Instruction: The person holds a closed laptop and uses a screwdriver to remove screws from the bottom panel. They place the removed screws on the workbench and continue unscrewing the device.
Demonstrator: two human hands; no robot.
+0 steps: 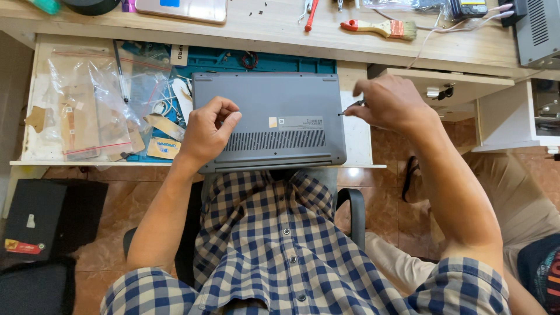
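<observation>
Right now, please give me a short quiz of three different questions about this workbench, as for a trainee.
1. True or false: the grey laptop lies with its underside facing up.
2. Which hand holds the small dark tool at the laptop's edge? A) left hand B) right hand
3. Fill in: the paintbrush on the upper wooden bench has a ____ and wooden handle.

Key:
1. True; vent slots and a label show.
2. B; the left hand rests on the laptop.
3. Red.
</observation>
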